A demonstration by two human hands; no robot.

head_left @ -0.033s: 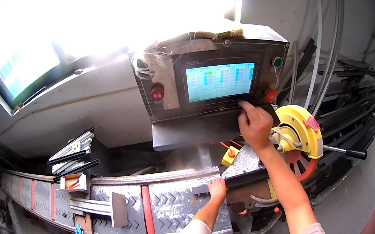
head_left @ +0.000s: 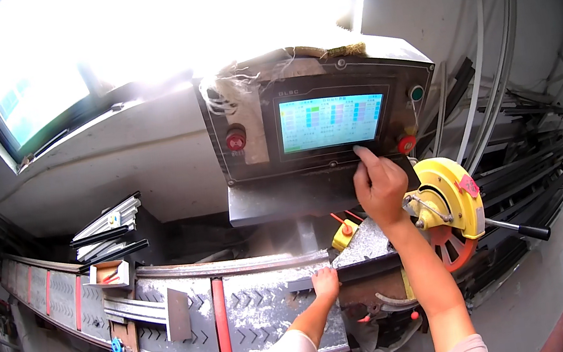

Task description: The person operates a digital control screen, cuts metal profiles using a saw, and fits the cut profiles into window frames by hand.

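Note:
My left hand (head_left: 326,284) is closed on a dark metal profile (head_left: 368,268) that lies across the right end of a dusty conveyor-like bed (head_left: 272,308) and the saw table beside it. My right hand (head_left: 381,186) is raised before a control box (head_left: 255,169). Its index finger stretches out to the lower border of the lit touchscreen (head_left: 331,121), the other fingers curl in, and it holds nothing. Whether the fingertip touches the panel I cannot tell. Right of that arm is a yellow round saw guard (head_left: 449,198) with an orange wheel-like part (head_left: 452,246) below.
Red mushroom buttons (head_left: 236,139) and a green button (head_left: 416,93) sit on the box. A stop block (head_left: 177,314) and a small open box (head_left: 110,274) stand on the bed. A black-handled lever (head_left: 534,231) juts out right. Long profiles (head_left: 475,59) lean on the wall.
My right hand has shifted slightly up and to the left, its index fingertip now nearer the screen's lower edge. My left hand and the profile stay where they were.

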